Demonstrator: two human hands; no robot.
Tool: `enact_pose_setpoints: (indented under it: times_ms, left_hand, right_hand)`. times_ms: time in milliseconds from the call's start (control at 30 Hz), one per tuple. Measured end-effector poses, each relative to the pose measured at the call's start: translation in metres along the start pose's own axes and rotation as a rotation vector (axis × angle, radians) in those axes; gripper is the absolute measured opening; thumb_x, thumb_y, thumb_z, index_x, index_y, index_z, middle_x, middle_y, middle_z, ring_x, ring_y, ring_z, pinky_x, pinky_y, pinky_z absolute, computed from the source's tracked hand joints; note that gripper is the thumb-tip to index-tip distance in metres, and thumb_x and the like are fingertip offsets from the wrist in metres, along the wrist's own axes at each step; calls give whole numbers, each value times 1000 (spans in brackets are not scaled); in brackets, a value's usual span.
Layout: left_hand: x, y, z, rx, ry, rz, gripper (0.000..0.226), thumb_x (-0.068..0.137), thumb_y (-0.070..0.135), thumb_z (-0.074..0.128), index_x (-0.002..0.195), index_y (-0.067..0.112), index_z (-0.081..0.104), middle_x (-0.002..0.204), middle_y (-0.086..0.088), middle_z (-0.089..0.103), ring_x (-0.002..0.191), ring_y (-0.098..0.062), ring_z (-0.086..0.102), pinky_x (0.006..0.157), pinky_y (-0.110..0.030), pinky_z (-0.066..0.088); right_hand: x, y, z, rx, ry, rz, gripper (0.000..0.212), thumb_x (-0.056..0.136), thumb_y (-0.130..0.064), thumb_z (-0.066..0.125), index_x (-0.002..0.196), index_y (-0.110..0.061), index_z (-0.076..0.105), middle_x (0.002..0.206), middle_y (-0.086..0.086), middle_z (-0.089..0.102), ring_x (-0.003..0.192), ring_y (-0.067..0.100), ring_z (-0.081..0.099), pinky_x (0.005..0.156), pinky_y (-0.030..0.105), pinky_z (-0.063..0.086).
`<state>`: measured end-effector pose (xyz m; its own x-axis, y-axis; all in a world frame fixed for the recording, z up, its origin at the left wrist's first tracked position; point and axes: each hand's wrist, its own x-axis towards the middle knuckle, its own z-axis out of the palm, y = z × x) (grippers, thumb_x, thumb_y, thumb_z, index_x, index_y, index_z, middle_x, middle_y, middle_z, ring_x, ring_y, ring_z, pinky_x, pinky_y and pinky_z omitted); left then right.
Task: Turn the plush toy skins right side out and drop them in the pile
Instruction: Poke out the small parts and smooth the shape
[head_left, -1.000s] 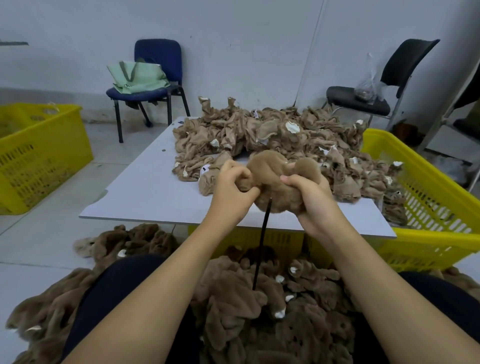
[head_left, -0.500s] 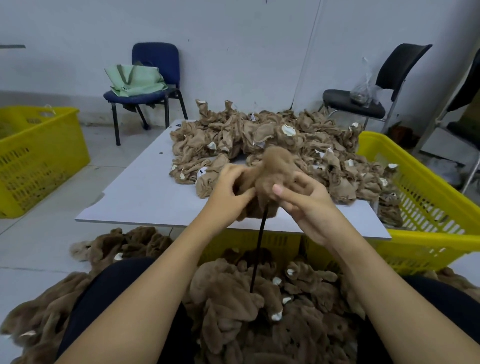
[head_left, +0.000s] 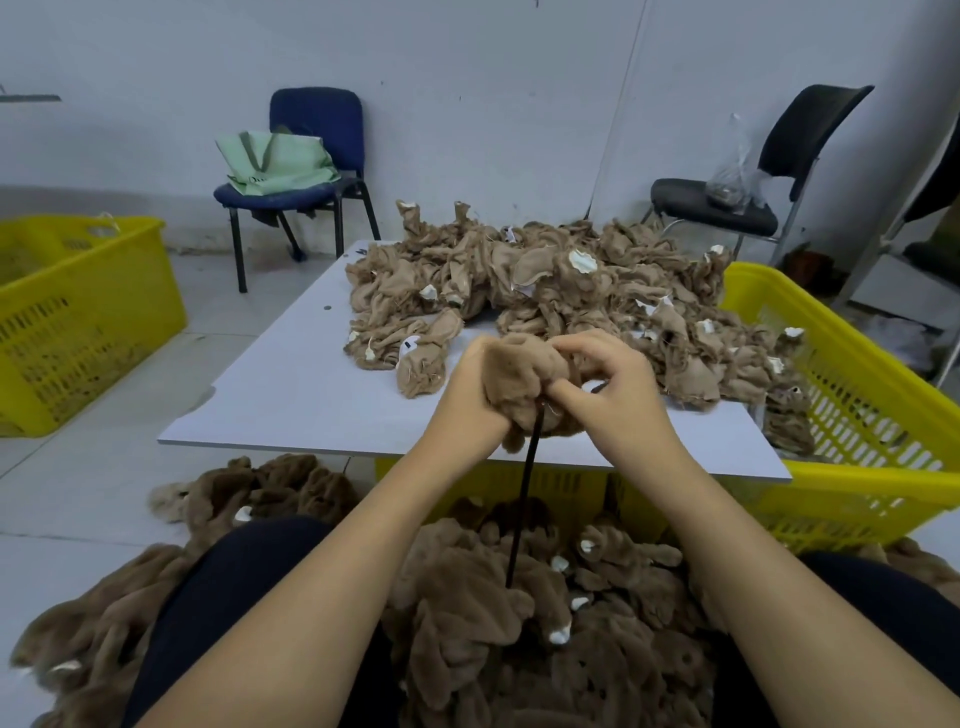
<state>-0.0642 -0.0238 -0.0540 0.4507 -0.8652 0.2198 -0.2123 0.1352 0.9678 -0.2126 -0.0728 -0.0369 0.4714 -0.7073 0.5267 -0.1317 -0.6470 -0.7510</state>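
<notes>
A brown plush skin (head_left: 522, 379), fuzzy side outward, is bunched between both hands over the near edge of the white table (head_left: 291, 395). My left hand (head_left: 467, 395) grips its left side. My right hand (head_left: 608, 384) pinches its top and right side. A thin black rod (head_left: 524, 493) stands upright from my lap into the underside of the skin. Inside-out tan skins (head_left: 561, 291) are heaped on the far half of the table. Fuzzy right-side-out skins (head_left: 509, 623) lie piled on the floor between and around my knees.
A yellow basket (head_left: 852, 395) sits at the table's right and under it, another yellow basket (head_left: 78, 317) on the floor at left. A blue chair (head_left: 306, 171) with a green bag and a black chair (head_left: 753, 202) stand by the wall.
The skin has been squeezed lower and tighter onto the rod. My right hand moved from cupping its right side to pinching over its top; my left hand kept its grip.
</notes>
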Motion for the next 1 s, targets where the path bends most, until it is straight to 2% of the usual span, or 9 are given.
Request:
enact_pose_setpoints:
  times_ms: [100,267,367,500,667,767,833,900,1000]
  left_hand:
    - [-4,2,6,162,26,180,19,103,3,46,103,8,64,85,4,67,76,2,66,65,-12,48]
    - [-5,8,-3,120,-57,221,16,98,39,57,107,29,64,111,4,53,96,9,54,80,-6,43]
    - [-1,14,-10,165,-37,269,17,91,48,60,92,31,63,97,10,62,83,2,57,73,-12,45]
    - [2,15,-11,130,-95,184,11,97,32,62,100,23,68,80,15,71,75,-3,67,63,-20,53]
    - [7,13,-25,-55,-94,38,20,99,2,53,106,9,71,84,7,76,84,-11,73,68,-20,55]
    - [2,16,-26,-415,-154,-81,22,102,5,51,106,8,73,103,-10,77,98,-22,74,83,-32,59]
    - [1,16,-25,-594,-194,-144,24,102,7,50,107,6,73,111,-15,75,102,-25,73,87,-33,59]
    - [1,17,-25,-680,-215,-180,25,102,8,50,106,6,74,112,-16,75,102,-24,73,84,-31,60]
    - [2,15,-25,-702,-178,-195,24,103,11,50,110,5,72,114,-16,74,103,-25,72,83,-31,60]
  right_hand:
    - [3,1,2,-65,129,58,4,84,-11,70,86,-13,73,85,-1,66,82,17,59,73,43,50]
    - [4,0,12,-196,314,86,28,90,-12,64,64,-7,55,69,4,53,67,23,51,58,46,45]
    - [7,-1,16,-298,329,59,36,90,-14,64,59,-13,47,65,-1,46,63,21,45,55,36,35]
    - [8,-1,25,-390,284,-41,36,89,-14,65,58,-15,46,61,-9,37,60,19,41,64,35,29]
    - [11,2,24,34,170,33,33,91,-11,70,65,1,55,69,8,54,68,19,52,66,26,42]
    - [13,2,26,573,64,299,29,96,-15,66,72,-1,61,80,12,65,79,22,64,75,31,50]
    - [13,4,29,860,-49,488,21,99,-21,60,94,-5,74,107,11,74,105,23,69,91,36,53]
    - [15,6,30,968,-106,577,31,101,-25,57,120,-4,70,125,16,70,124,29,62,108,44,47]
    - [19,4,29,842,-90,548,32,99,-32,59,117,-8,72,123,13,71,125,29,62,113,50,43]
